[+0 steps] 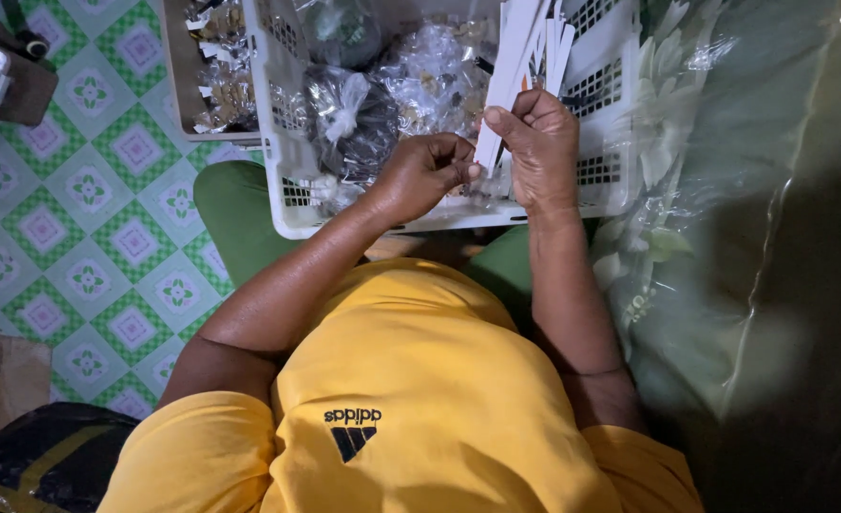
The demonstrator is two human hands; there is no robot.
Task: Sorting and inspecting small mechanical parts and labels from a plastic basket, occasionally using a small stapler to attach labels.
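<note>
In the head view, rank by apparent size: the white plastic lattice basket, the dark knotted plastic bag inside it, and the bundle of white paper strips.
1. White plastic lattice basket, clearly largest.
2. Dark knotted plastic bag and bundle of white paper strips: look alike in extent, so unranked; the right hand hides the strips' lower ends.

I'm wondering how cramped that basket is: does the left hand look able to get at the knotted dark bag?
Probably yes. The left hand hovers right beside the dark bag, with nothing between them in the basket.

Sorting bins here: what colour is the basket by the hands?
White, a slotted plastic basket; head view shows it best.
</note>
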